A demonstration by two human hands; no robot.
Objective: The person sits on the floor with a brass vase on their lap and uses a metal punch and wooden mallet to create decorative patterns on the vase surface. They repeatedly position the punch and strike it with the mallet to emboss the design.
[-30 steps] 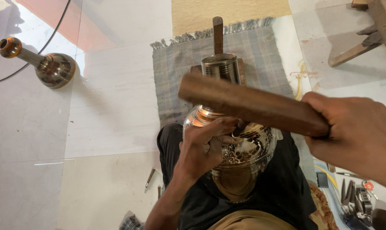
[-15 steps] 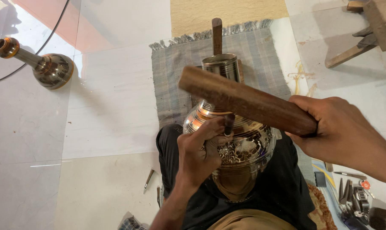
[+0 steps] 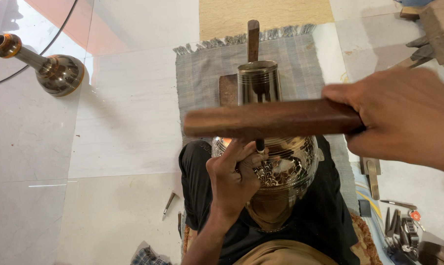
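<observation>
A shiny engraved metal vase (image 3: 285, 167) lies across my lap, its neck (image 3: 259, 81) pointing away over a grey mat. My left hand (image 3: 233, 179) rests on the vase's belly and pinches a thin dark chisel (image 3: 259, 145) upright against the metal. My right hand (image 3: 403, 118) grips one end of a long brown wooden block (image 3: 271, 119), held level just above the chisel and across the vase.
A second metal vase (image 3: 55, 73) lies on the tiled floor at the far left beside a black cable. A grey fringed mat (image 3: 202, 83) is under the work. Small metal tools (image 3: 398, 225) lie at the right, a loose chisel (image 3: 169, 203) at the left of my knee.
My right hand has swung the wooden block from a downward slant to level and closer to the camera. My left hand stays on the vase with the chisel.
</observation>
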